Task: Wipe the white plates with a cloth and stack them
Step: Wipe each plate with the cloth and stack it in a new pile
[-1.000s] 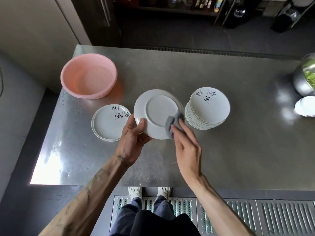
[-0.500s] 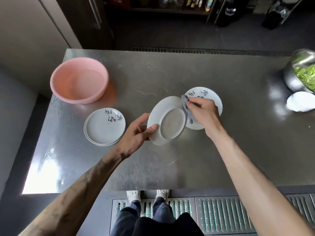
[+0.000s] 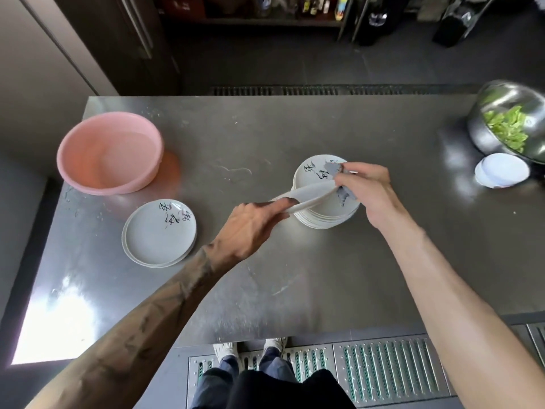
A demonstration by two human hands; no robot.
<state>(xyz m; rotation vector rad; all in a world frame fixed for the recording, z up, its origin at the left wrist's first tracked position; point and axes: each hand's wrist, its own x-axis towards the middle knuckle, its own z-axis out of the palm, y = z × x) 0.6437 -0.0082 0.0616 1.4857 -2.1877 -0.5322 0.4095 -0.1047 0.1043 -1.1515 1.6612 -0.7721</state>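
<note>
Since it tilts edge-on, plate (image 3: 309,193): face hidden; left hand (image 3: 247,228) pinches its rim.
Cloth (image 3: 345,197): mostly hidden, clamped in right hand (image 3: 368,190).
Table (image 3: 295,276): scuffed steel.

A pink basin (image 3: 118,188) sits at the far left corner of a steel table (image 3: 265,128). At the right edge, 1 metal bowl (image 3: 483,137) holds green leaves (image 3: 507,128), with a small white round dish (image 3: 501,170) just beside it. A floor grate (image 3: 383,373) runs along the near side. Bottles (image 3: 312,4) stand on a dark shelf beyond.
</note>
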